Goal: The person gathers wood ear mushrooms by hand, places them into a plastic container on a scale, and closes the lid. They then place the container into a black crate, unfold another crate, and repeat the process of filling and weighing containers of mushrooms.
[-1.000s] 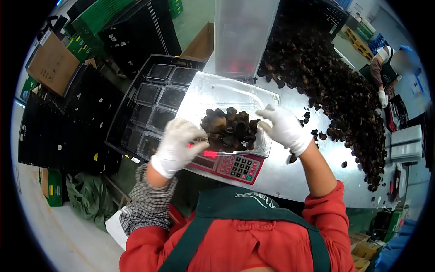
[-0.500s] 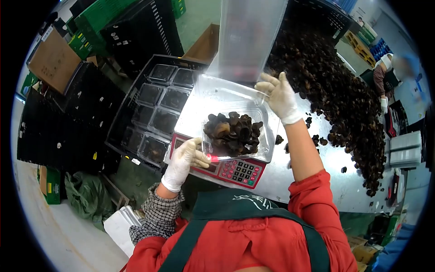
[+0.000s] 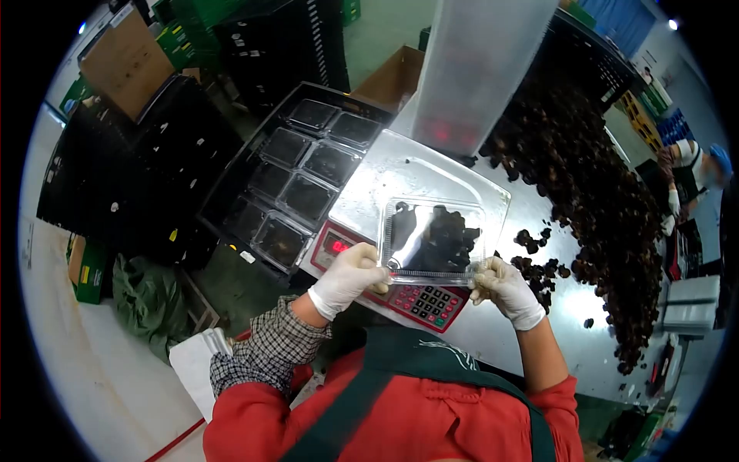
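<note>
Gloves were worn on both hands. A clear lidded box (image 3: 435,242) of dark fungus was gripped at its near corners, the left hand (image 3: 348,279) closed on one and the right hand (image 3: 504,289) on the other, over a red scale (image 3: 422,302). More fungus (image 3: 608,208) was heaped on the steel table (image 3: 573,304) to the right, and filled boxes were packed in a black crate (image 3: 296,181) to the left.

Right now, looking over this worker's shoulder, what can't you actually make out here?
All in the head view:
1. The digits on the red weighing scale's display are too small to read.
2. Glare on the lid of the clear plastic clamshell box hides part of the dark mushrooms inside.
3. Some fingers of the left hand and right hand are hidden beneath the box.
</note>
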`<control>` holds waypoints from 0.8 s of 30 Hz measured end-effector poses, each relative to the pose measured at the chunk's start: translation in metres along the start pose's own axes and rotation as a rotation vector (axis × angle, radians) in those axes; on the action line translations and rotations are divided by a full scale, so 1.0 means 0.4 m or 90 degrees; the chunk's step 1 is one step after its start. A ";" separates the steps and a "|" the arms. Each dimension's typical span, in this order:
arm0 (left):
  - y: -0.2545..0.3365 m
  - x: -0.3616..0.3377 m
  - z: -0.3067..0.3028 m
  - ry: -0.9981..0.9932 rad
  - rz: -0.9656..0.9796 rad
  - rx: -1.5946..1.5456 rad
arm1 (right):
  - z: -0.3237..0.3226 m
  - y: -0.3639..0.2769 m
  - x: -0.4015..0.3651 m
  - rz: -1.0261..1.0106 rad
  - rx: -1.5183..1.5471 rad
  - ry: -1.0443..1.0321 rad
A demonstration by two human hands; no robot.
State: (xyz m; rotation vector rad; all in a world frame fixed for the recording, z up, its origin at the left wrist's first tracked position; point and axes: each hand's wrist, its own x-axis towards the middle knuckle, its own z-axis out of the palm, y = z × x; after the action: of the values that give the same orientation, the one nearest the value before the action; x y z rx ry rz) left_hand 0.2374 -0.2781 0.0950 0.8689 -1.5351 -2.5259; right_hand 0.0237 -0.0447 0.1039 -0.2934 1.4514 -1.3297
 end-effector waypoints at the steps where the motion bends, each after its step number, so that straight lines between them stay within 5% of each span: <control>1: 0.000 0.004 -0.003 -0.017 0.006 0.017 | 0.016 -0.004 -0.004 -0.001 0.030 0.008; 5: 0.017 -0.007 -0.022 -0.022 0.025 0.085 | 0.041 0.009 0.004 -0.057 0.095 0.013; 9: 0.067 -0.050 -0.036 0.031 0.178 0.041 | 0.103 -0.054 0.004 -0.127 0.102 -0.014; 13: 0.072 -0.056 -0.048 0.107 0.429 -0.184 | 0.247 -0.155 0.034 -0.225 0.112 -0.094; 15: 0.022 -0.037 -0.025 -0.012 0.397 -0.327 | 0.355 -0.167 0.085 -0.167 -0.012 -0.083; 18: 0.036 -0.004 -0.065 0.150 0.346 -0.486 | 0.458 -0.113 0.121 -0.215 -0.028 -0.275; 19: 0.082 -0.010 -0.094 0.185 0.386 -0.550 | 0.453 -0.130 0.104 -0.270 -0.188 -0.274; 22: 0.075 0.070 -0.375 0.457 0.353 -0.330 | 0.337 -0.177 0.058 -0.244 -0.265 -0.121; 24: 0.031 0.139 -0.599 0.557 0.252 -0.288 | 0.195 -0.158 0.040 -0.190 -0.111 0.044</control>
State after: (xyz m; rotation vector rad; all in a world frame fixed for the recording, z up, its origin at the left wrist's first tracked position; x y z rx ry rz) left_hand 0.3061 -0.4941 -0.0014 1.1982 -0.7247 -1.7084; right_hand 0.0513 -0.1216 0.1647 -0.6016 1.6316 -1.4630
